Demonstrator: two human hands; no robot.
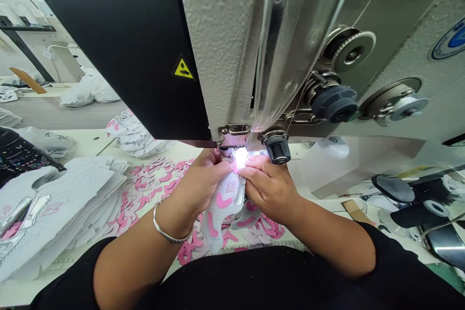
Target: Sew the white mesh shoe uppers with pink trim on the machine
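Under the lit needle area of a sewing machine (225,58) lies a white mesh fabric piece (229,193) with pink curved patches. My left hand (207,174) pinches its left edge close to the presser foot (225,152). On the other side, my right hand (271,184) has its fingers closed on the fabric just right of the needle light. The near end of the piece hangs toward my body over loose pink and white cut pieces (150,181). Bright light washes out the stitching spot, and the machine head hides what lies behind it.
A tall stack of white cut panels (87,198) stands at the left, with another pile (136,135) behind it. Black thread spools (421,213) lie at the right. A ruler strip (286,244) runs along the table's near edge. Across the way is another machine (58,58).
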